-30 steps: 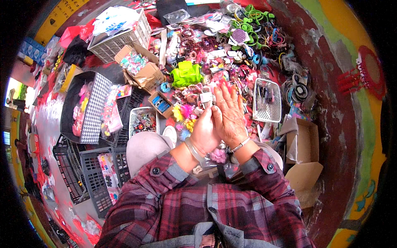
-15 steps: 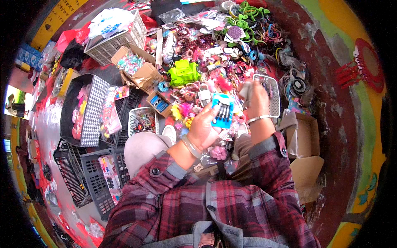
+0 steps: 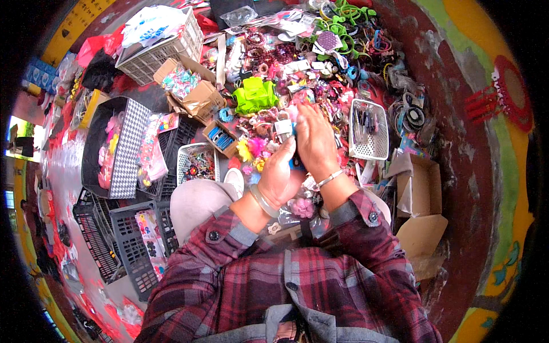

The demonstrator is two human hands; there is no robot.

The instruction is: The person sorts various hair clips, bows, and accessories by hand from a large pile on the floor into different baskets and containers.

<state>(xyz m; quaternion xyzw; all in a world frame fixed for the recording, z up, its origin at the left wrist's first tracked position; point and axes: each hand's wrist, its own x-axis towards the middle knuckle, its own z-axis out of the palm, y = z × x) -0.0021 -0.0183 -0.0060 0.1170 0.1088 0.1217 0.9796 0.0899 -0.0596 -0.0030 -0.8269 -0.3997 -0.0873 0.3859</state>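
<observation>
My left hand (image 3: 279,181) grips a bright blue card (image 3: 296,162) with dark slim pieces on it, seen more fully in the earlier frame. Over the card lies my right hand (image 3: 316,142), its fingers stretched and pressed together, covering most of it. Whatever is under that palm is hidden; a greyish-white, cloth-like thing was in it earlier. Beyond both hands spreads a heap of hair accessories (image 3: 297,86). Close by the left fingers are yellow and pink flower-like pieces (image 3: 246,150), and a pink fabric flower (image 3: 302,208) sits below the hands.
A white basket (image 3: 368,152) with slim dark pieces stands at right, another white basket (image 3: 180,166) at left. A small carton (image 3: 227,150) holds blue cards. Open cardboard boxes (image 3: 426,183), black crates (image 3: 131,251), a houndstooth-patterned bin (image 3: 127,154) and bright green pieces (image 3: 254,96) surround me.
My right hand has come left and down onto the blue card, and now covers it. The greyish-white thing is out of sight. The right-hand white basket is uncovered.
</observation>
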